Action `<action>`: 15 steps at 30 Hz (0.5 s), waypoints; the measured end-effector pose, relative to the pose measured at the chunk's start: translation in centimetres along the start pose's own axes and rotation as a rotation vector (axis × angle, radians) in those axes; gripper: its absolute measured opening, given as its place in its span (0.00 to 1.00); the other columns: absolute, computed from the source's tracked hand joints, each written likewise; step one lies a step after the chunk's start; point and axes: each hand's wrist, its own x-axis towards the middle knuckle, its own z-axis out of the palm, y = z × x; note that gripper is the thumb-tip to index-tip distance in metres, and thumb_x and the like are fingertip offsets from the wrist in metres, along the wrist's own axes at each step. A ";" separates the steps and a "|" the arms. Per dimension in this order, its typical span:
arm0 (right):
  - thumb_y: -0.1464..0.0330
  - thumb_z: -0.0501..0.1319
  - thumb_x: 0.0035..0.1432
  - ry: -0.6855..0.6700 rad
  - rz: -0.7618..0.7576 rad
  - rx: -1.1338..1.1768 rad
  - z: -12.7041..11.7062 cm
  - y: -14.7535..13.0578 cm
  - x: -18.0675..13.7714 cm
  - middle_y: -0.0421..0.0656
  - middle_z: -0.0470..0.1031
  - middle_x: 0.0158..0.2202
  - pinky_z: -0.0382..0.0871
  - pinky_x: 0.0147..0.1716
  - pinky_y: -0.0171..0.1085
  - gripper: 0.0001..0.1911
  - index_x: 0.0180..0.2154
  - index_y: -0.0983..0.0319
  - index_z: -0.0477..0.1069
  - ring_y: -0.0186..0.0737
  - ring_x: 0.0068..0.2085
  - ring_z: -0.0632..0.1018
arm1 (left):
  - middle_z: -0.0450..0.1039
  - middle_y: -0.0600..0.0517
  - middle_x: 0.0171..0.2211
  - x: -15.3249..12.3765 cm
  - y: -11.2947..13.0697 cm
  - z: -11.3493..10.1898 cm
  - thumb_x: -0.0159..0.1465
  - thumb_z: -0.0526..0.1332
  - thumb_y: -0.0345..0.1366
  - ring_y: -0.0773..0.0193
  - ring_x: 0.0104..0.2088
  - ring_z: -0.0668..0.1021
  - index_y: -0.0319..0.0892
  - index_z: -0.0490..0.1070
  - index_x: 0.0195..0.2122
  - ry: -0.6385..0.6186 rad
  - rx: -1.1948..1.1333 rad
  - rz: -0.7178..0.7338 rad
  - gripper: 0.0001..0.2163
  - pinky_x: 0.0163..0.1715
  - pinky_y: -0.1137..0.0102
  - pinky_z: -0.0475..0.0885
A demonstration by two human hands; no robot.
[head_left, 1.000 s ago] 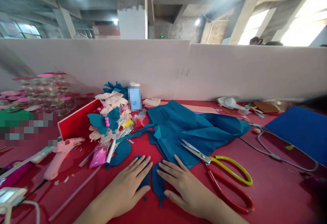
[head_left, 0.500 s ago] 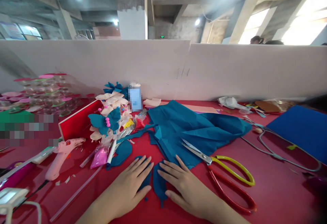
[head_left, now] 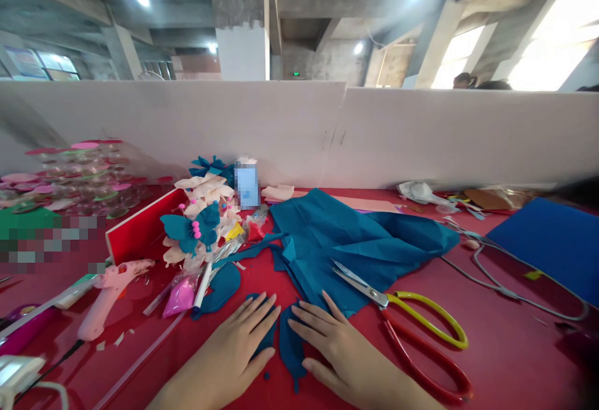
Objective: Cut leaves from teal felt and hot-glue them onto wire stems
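"Head view: where are your hands?"

"Both lie flat, fingers loosely spread, gripping nothing. On the red worktop, my left hand partly covers one teal cut-out; my right hand overlaps the side of a leaf-like teal piece just beside it."

"What's done?"

"Both look cut free of the larger teal fabric (my fingers hide parts of their outlines, so I can't be sure). A teal butterfly with pink beads seems assembled, over by the pale petals."

"And left?"

"I see no beads on either shape, so both look bare. Plenty of fabric seems uncut; the scissors rest with blades on it, handles off it, and the pink glue gun lies well to the left."
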 end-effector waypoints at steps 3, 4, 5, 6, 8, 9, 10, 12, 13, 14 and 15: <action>0.57 0.48 0.65 -0.020 0.014 0.011 0.0 0.0 0.1 0.44 0.55 0.64 0.34 0.62 0.60 0.27 0.64 0.52 0.50 0.48 0.65 0.54 | 0.53 0.51 0.64 0.7 0.1 -0.7 0.68 0.50 0.43 0.54 0.63 0.59 0.50 0.49 0.65 -0.057 0.016 -0.006 0.24 0.58 0.56 0.63; 0.56 0.48 0.65 -0.024 0.019 0.011 -0.1 0.0 0.1 0.44 0.55 0.64 0.33 0.62 0.60 0.27 0.64 0.52 0.49 0.48 0.65 0.53 | 0.53 0.50 0.64 1.1 0.2 -1.1 0.68 0.50 0.44 0.53 0.62 0.60 0.49 0.51 0.64 -0.085 0.027 -0.009 0.24 0.57 0.56 0.63; 0.56 0.47 0.65 -0.027 0.022 0.011 -0.1 0.0 0.2 0.44 0.55 0.64 0.33 0.62 0.61 0.27 0.64 0.52 0.49 0.48 0.65 0.53 | 0.54 0.49 0.64 1.7 0.2 -1.5 0.68 0.51 0.44 0.53 0.62 0.60 0.47 0.53 0.64 -0.108 0.037 -0.009 0.24 0.57 0.56 0.63; 0.56 0.47 0.65 -0.029 0.024 0.009 -0.2 0.0 0.2 0.43 0.54 0.64 0.32 0.62 0.61 0.27 0.64 0.51 0.49 0.48 0.65 0.52 | 0.55 0.48 0.63 2.2 0.3 -2.0 0.68 0.51 0.43 0.52 0.62 0.61 0.47 0.55 0.63 -0.118 0.045 -0.004 0.23 0.57 0.56 0.64; 0.56 0.47 0.66 -0.031 0.029 0.007 -0.3 -0.1 0.3 0.43 0.54 0.65 0.32 0.61 0.62 0.27 0.64 0.51 0.48 0.48 0.66 0.52 | 0.61 0.47 0.61 3.5 0.1 -2.7 0.67 0.52 0.42 0.52 0.59 0.66 0.45 0.60 0.60 -0.106 0.050 0.015 0.21 0.55 0.56 0.65; 0.56 0.47 0.66 -0.031 0.030 0.006 -0.3 -0.1 0.3 0.43 0.54 0.65 0.32 0.61 0.62 0.27 0.64 0.51 0.49 0.48 0.65 0.52 | 0.64 0.46 0.59 4.1 0.0 -3.0 0.67 0.52 0.42 0.52 0.57 0.68 0.44 0.63 0.58 -0.092 0.049 0.028 0.19 0.54 0.57 0.66; 0.56 0.47 0.66 -0.027 0.032 0.004 -0.2 -0.1 0.2 0.43 0.54 0.65 0.32 0.61 0.63 0.27 0.64 0.51 0.49 0.48 0.65 0.52 | 0.68 0.46 0.56 4.6 -0.2 -3.2 0.67 0.53 0.41 0.53 0.54 0.71 0.43 0.66 0.56 -0.078 0.043 0.044 0.18 0.53 0.57 0.67; 0.56 0.47 0.65 -0.016 0.027 -0.004 0.0 -0.1 0.0 0.44 0.54 0.64 0.33 0.61 0.63 0.27 0.64 0.52 0.50 0.49 0.65 0.53 | 0.72 0.47 0.51 5.4 -0.7 -3.1 0.67 0.54 0.40 0.55 0.50 0.74 0.43 0.69 0.52 -0.050 0.023 0.082 0.15 0.50 0.60 0.69; 0.56 0.48 0.65 -0.008 0.014 -0.012 0.2 -0.1 -0.1 0.45 0.55 0.64 0.34 0.61 0.63 0.27 0.63 0.53 0.51 0.50 0.65 0.54 | 0.72 0.47 0.50 5.7 -0.9 -2.9 0.67 0.54 0.40 0.56 0.49 0.74 0.43 0.70 0.51 -0.033 0.012 0.099 0.14 0.50 0.61 0.69; 0.57 0.49 0.65 0.008 -0.005 -0.028 0.3 -0.1 -0.2 0.45 0.56 0.64 0.36 0.61 0.63 0.26 0.63 0.54 0.53 0.50 0.65 0.54 | 0.72 0.48 0.49 5.8 -1.1 -2.7 0.67 0.54 0.39 0.57 0.49 0.74 0.44 0.70 0.51 -0.015 0.004 0.112 0.14 0.49 0.62 0.69; 0.58 0.50 0.64 0.043 -0.025 -0.052 0.3 -0.1 -0.2 0.46 0.58 0.63 0.38 0.62 0.62 0.26 0.62 0.55 0.55 0.51 0.64 0.56 | 0.72 0.48 0.49 5.9 -1.1 -2.4 0.67 0.53 0.38 0.57 0.48 0.73 0.44 0.69 0.51 0.004 -0.003 0.120 0.13 0.49 0.62 0.69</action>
